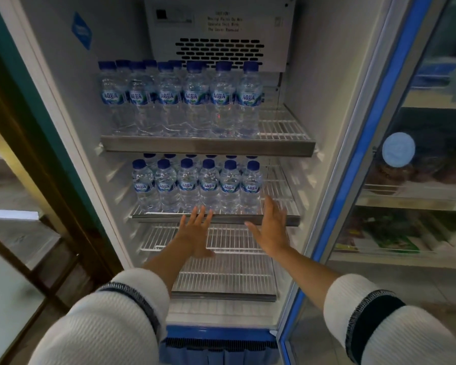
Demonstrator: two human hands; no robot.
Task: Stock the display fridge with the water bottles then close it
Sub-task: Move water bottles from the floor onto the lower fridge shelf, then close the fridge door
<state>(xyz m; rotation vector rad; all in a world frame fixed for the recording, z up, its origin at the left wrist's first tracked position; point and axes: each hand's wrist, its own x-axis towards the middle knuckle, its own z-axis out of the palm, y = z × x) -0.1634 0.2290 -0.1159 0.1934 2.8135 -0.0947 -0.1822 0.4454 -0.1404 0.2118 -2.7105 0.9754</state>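
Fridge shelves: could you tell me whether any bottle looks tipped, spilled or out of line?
Nothing stands out. The bottles on the top shelf and middle shelf stand upright in even rows, caps on, with no spill visible.

I read "AQUA" in white on the blue-green wrap labels of the clear plastic water bottles with dark blue caps [181,97] on the top shelf, and again on the same bottles [208,184] just beyond my fingertips. Higher up, the grey metal fan cover [219,32] carries "CAUTION! Moving Parts Do Not Operate Unit With The Cover Removed". The blue sticker's [81,30] print is too blurred.
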